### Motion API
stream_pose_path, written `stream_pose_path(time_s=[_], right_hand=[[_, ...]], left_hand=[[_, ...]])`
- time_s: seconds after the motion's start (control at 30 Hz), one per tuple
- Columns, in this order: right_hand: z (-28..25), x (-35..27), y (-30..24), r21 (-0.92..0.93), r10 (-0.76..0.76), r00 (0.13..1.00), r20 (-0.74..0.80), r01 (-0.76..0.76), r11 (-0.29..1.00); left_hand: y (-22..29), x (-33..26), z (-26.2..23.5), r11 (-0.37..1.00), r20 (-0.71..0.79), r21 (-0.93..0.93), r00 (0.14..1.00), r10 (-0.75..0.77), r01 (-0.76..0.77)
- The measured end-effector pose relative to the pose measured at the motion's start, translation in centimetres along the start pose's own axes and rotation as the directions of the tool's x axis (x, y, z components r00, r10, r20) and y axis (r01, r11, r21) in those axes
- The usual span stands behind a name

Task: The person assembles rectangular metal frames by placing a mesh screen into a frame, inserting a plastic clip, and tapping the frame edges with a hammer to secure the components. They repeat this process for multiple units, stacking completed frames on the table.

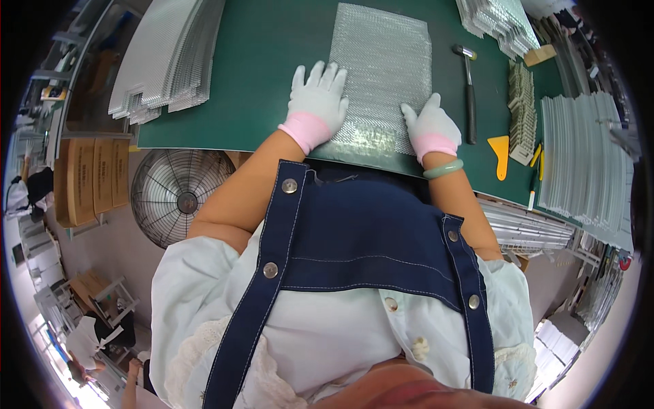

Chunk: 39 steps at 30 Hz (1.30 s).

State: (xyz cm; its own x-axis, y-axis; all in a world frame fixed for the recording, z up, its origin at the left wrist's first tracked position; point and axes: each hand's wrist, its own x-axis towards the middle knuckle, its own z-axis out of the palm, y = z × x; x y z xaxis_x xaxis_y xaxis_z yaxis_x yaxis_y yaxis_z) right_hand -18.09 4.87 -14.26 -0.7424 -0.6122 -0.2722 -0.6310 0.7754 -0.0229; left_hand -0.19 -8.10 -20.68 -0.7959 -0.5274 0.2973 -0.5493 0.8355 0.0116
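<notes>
A silvery, see-through sheet with a fine mesh texture (383, 71) lies flat on the green table, its near end by the front edge. My left hand (317, 102), in a white glove with a pink cuff, rests at the sheet's left edge, fingers spread. At the right edge is my right hand (434, 129), gloved alike, with thumb and forefinger apart; its other fingers are partly hidden. Neither hand grips anything that I can see. To the right of the sheet lies a hammer with a black handle (471, 102).
Stacked mesh panels (160, 58) stand at the far left, with more panels (501, 24) at the far right. A yellow scraper (501, 155), a row of small beige pieces (522, 112) and a pale panel stack (579, 157) line the right side. A floor fan (184, 198) stands left.
</notes>
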Motion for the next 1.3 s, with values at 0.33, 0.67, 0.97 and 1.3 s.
stream_pose_path(time_s=[0.33, 0.67, 0.97, 1.3], right_hand=[[2.6, 2.3, 4.0, 0.796, -0.275, 0.958, -0.083, 0.230, 0.560], [4.4, 5.7, 13.7, 0.793, -0.662, 0.749, 0.012, 0.396, 0.462], [-0.4, 3.4, 4.4, -0.146, -0.641, 0.446, -0.625, 0.739, 0.657], [4.8, 10.2, 0.3, -0.348, -0.636, 0.740, -0.220, 0.550, 0.760]], left_hand=[[-0.9, 2.6, -5.5, 0.989, 0.290, -0.141, 0.957, 0.010, 0.033], [-0.3, 0.8, -1.3, 0.990, 0.096, -0.141, 0.995, 0.002, 0.012], [-1.1, 2.3, -2.2, 0.984, 0.223, -0.176, 0.974, 0.049, -0.010], [-1.4, 3.2, -0.2, 0.939, 0.053, -0.331, 0.995, -0.080, 0.093]])
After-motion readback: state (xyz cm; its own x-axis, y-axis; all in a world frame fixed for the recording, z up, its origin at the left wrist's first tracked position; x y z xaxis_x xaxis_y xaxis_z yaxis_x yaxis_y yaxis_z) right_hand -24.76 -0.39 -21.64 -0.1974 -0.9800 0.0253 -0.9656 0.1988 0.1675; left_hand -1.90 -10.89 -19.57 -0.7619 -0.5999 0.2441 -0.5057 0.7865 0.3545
